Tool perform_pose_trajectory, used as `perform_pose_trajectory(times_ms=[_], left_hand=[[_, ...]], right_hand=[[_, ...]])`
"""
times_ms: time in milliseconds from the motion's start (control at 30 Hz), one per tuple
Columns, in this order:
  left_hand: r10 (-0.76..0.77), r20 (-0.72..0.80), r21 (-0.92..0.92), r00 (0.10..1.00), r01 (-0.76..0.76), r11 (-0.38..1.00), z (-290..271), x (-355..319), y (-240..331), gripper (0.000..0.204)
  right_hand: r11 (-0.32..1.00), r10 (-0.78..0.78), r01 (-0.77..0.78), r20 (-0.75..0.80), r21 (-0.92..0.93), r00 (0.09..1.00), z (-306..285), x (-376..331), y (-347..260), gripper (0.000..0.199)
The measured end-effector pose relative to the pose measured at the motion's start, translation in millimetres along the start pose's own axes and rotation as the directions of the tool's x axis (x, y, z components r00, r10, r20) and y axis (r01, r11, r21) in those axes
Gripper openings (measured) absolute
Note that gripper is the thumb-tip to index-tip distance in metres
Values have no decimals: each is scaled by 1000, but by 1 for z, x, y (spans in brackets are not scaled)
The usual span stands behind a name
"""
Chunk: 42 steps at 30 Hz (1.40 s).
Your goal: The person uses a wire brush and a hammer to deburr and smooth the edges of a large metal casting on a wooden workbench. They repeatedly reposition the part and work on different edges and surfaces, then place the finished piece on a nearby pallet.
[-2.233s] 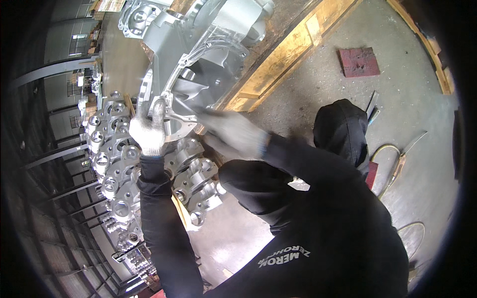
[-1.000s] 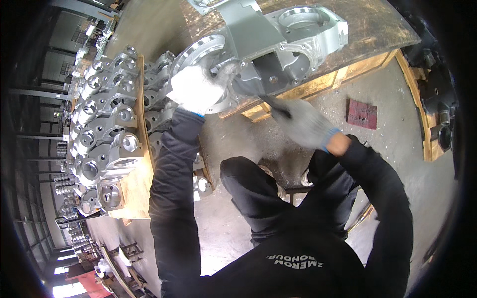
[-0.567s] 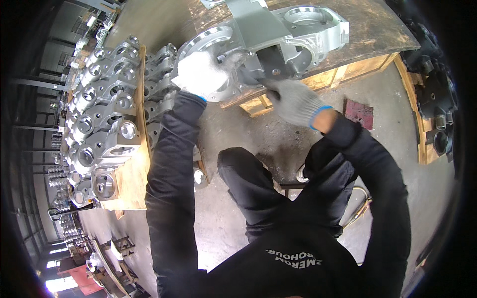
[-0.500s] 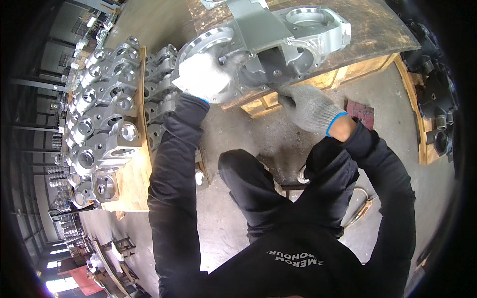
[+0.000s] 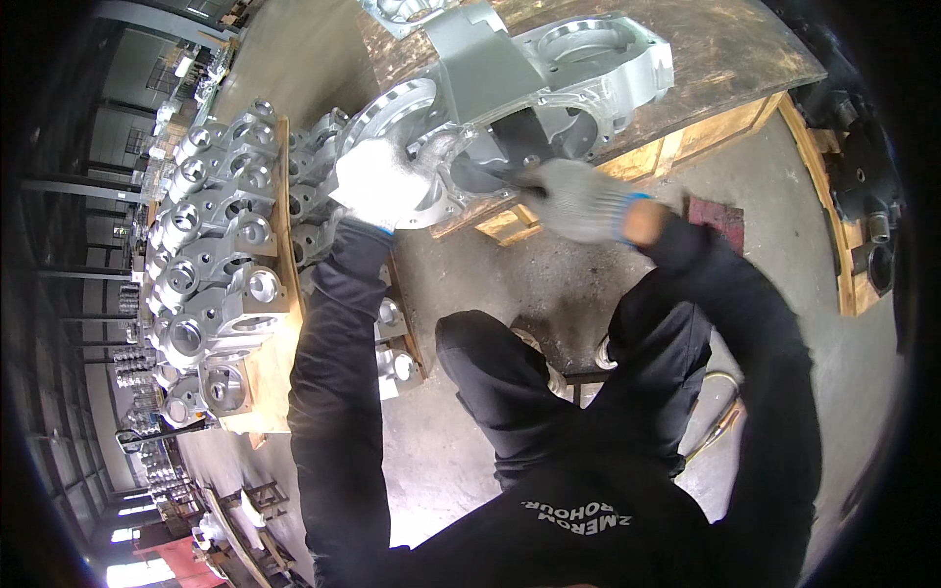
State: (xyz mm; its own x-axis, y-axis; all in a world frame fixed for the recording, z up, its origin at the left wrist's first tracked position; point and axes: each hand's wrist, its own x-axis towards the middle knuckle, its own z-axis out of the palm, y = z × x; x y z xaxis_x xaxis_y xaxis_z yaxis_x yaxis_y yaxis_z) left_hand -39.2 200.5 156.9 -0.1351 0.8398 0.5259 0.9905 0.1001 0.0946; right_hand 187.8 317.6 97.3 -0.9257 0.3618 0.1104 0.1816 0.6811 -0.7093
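A large silver-grey metal housing (image 5: pixel 487 65) with round bores and a flat-edged opening lies on the bench in front of me. My left hand (image 5: pixel 385 183), in a pale work glove lit to near white, is closed on its near left rim, fingers curled over the metal. In a grey glove with a blue cuff, my right hand (image 5: pixel 585 202) grips a slim dark tool (image 5: pixel 502 174). The tool points left, over the near edge of the housing's opening. Its exact kind cannot be made out, and whether its tip touches metal is unclear.
The wooden bench top (image 5: pixel 730 61) is worn and stained. Left stand stacked silver castings (image 5: pixel 201 260) on a wooden pallet; dark castings (image 5: pixel 863 176) sit on another at the right. A reddish mat (image 5: pixel 718 220) and a hose (image 5: pixel 720 426) lie on the floor.
My right hand has moved left with the dark tool, which now shows more along the housing's near edge. My left hand stays on the rim; the whole view has shifted slightly.
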Motion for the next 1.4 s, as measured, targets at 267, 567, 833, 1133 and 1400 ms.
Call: perform_pose_trajectory(times_ms=[267, 567, 833, 1133, 1400], left_hand=[[-77, 91, 47, 993, 73, 996, -3, 1, 7, 39], [-35, 63, 15, 997, 34, 999, 2, -1, -2, 52], [-68, 87, 68, 994, 62, 996, 3, 1, -8, 42], [-154, 174, -24, 973, 161, 987, 3, 0, -16, 46], [-204, 258, -164, 944, 251, 954, 0, -2, -16, 34]], right_hand=[[949, 143, -203, 242, 242, 960, -18, -7, -1, 45], [838, 169, -275, 254, 471, 952, -11, -8, -3, 46], [922, -241, 243, -44, 303, 969, 27, -1, 34, 42], [873, -422, 478, -346, 95, 838, 57, -1, 46, 41], [417, 25, -3, -8, 909, 1000, 73, -2, 17, 8]])
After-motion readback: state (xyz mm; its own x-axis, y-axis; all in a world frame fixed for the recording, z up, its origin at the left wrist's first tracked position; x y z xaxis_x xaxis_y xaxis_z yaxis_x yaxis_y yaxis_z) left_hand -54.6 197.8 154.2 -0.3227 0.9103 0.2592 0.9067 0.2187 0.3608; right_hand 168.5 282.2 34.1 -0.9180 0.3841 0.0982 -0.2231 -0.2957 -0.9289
